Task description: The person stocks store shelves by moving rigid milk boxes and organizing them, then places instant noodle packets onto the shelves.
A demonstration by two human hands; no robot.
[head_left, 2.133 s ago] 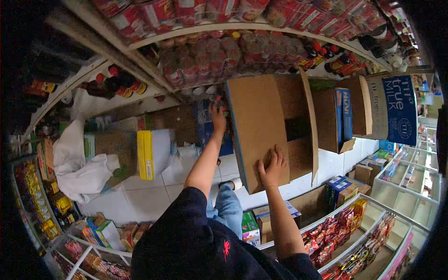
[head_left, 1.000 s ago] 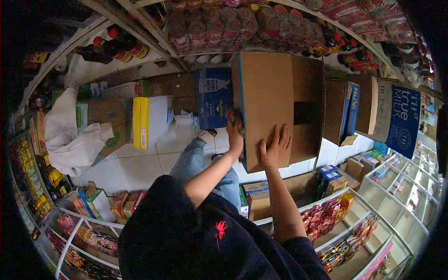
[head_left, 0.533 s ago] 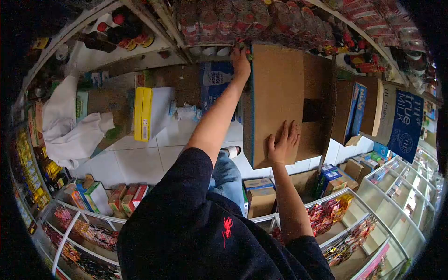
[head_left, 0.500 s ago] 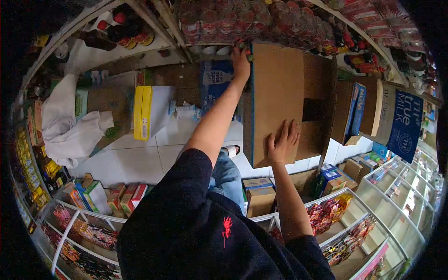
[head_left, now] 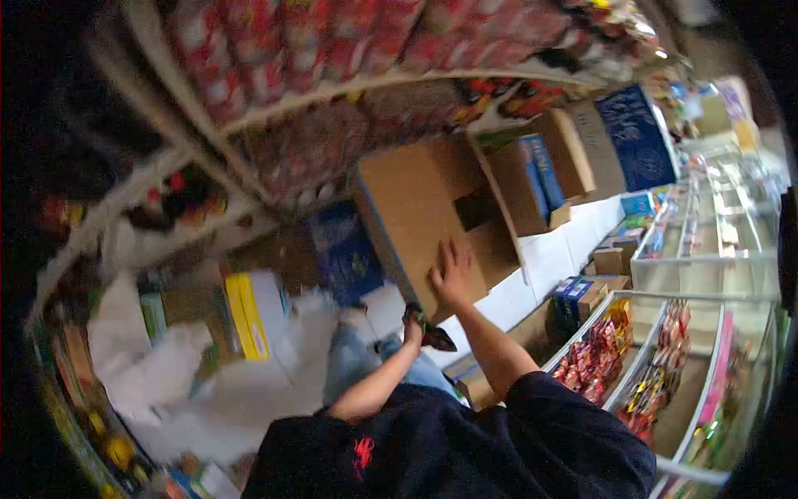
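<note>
A large brown cardboard box [head_left: 407, 195] with a blue edge stands in front of me, a dark gap showing near its middle and its right flap raised. My right hand [head_left: 453, 279] lies open on the near part of its top, fingers spread. Close to the box's near left corner, my left hand [head_left: 411, 331] is closed around a dark hand-held object [head_left: 437, 338] with a pointed end. Motion blur hides what kind of object it is. Below that hand show my jeans-clad legs [head_left: 342, 358].
Shelves of red-packed goods [head_left: 366, 37] run along the back. At right are an open carton [head_left: 573, 158] with a blue pack and wire-framed bins [head_left: 598, 353] of snacks. At left lie white cloth [head_left: 158, 366] and a yellow-sided box [head_left: 247, 316]. A dark blue carton [head_left: 342, 249] adjoins the large box.
My left hand has come from the box's far left corner back toward my body, with the dark object in it. The view has turned and tilted. My right hand stays on the box.
</note>
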